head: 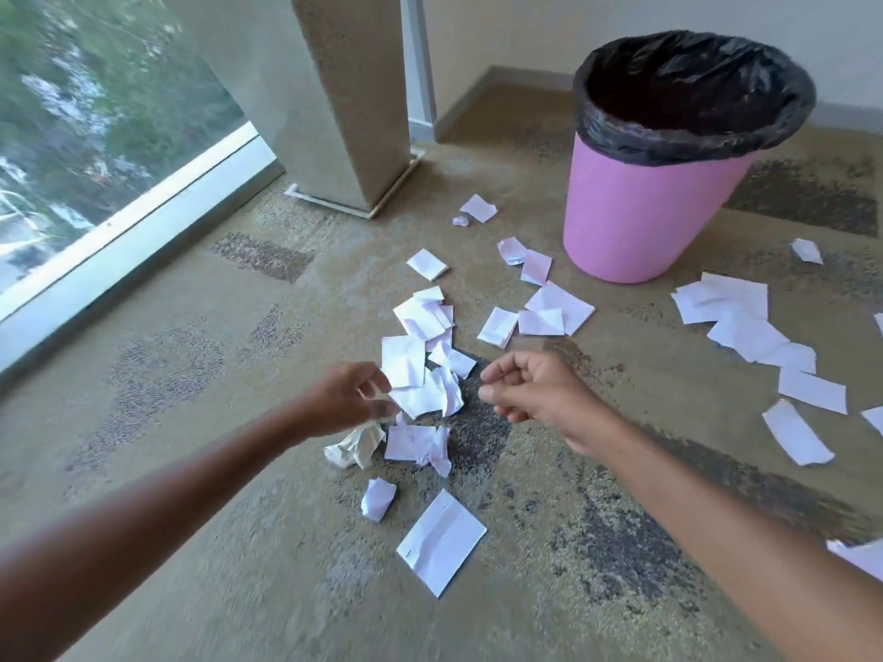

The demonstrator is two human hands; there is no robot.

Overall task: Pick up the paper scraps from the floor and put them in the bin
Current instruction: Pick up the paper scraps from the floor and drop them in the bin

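Several white paper scraps lie scattered on the carpet. A dense pile (423,327) sits in the middle, and more scraps (738,305) trail off to the right. The pink bin (640,217) with a black liner (693,131) stands upright at the back right, its mouth open. My left hand (351,398) hovers at the near edge of the pile, thumb and fingers apart beside a creased scrap (420,398). My right hand (530,391) hangs just right of the pile, fingers loosely curled, holding nothing. A crumpled ball (356,446) lies under my left hand.
A concrete pillar (344,102) rises at the back centre. A floor-level window (95,112) with a white sill runs along the left. A large flat scrap (442,542) and a small crumpled one (378,498) lie nearer to me. Walls meet behind the bin.
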